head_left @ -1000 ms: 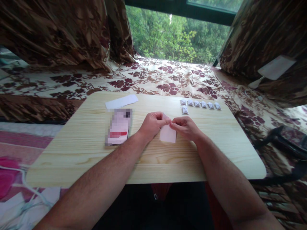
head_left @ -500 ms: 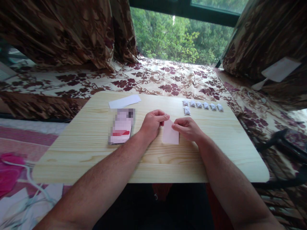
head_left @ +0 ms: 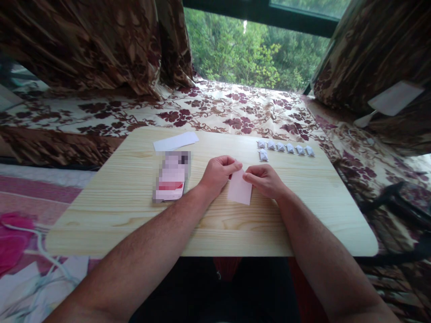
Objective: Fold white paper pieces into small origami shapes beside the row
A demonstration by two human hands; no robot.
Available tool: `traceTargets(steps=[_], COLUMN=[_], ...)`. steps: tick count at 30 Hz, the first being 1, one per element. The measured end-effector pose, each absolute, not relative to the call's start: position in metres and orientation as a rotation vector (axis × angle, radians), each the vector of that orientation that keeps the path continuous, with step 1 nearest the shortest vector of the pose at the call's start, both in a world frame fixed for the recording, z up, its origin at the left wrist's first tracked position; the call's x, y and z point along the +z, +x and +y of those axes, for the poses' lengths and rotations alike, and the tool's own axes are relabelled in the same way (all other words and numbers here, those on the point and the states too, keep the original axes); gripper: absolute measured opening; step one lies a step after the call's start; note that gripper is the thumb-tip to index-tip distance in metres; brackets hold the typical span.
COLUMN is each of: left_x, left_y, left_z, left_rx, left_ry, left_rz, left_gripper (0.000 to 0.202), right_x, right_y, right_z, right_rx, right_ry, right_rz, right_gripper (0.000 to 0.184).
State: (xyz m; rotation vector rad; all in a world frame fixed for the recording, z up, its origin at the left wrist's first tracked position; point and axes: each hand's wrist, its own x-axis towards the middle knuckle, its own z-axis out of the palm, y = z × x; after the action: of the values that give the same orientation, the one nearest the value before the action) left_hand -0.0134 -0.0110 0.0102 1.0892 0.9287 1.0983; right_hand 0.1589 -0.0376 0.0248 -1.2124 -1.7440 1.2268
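Between my hands is a small white sheet of paper [head_left: 240, 190], held above the middle of the wooden table [head_left: 111, 193]. My left hand [head_left: 220, 174] pinches its upper left corner between thumb and fingers. At its upper right edge, my right hand [head_left: 264, 179] grips the paper the same way. Several small folded white paper pieces [head_left: 281, 146], pointed on top, stand in a row at the back right, and a single folded piece [head_left: 263, 155] sits in front of the row's left end.
A pixelated phone-like object [head_left: 171, 177] lies left of my hands. Behind it are white paper strips [head_left: 175, 141]. A floral-covered ledge [head_left: 215, 107] borders the table's far edge. Loose papers and a white cable [head_left: 42, 244] lie at lower left. A black chair-like frame [head_left: 400, 211] stands at right.
The paper's lower end has swung slightly, so the sheet sits a little more tilted. My left hand has shifted slightly right, closer to my right hand. Both hands keep their hold.
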Motion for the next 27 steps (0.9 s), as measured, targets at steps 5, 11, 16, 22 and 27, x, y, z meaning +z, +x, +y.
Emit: traceTargets(steps=[5,11,16,22,27], left_x=[0.010,0.014,0.016,0.013,0.010], left_y=[-0.014,-0.012,-0.007,-0.005,-0.009], left_z=[-0.012,-0.016,-0.020,-0.021,-0.014], left_rx=[1.048,1.142,1.188,1.210,1.318], left_ry=[1.167,1.231,1.235,1.208,1.094], left_rz=[0.947,0.963,1.026,1.033,1.060], left_gripper=[0.029,0.027,0.027,0.025,0.023], right_x=[0.020,0.022,0.027,0.027,0.027], right_y=[0.156,0.154,0.153,0.153,0.156], right_z=[-0.036,-0.037,-0.037,-0.037,-0.038], right_rx=[1.169,1.115,1.074,1.070,1.090], right_ry=[-1.235,-1.275,-1.265,-1.263,-1.262], right_rz=[-1.771,-1.788,-1.782,-1.771,-1.776], right_gripper=[0.040,0.039,0.037,0.036,0.029])
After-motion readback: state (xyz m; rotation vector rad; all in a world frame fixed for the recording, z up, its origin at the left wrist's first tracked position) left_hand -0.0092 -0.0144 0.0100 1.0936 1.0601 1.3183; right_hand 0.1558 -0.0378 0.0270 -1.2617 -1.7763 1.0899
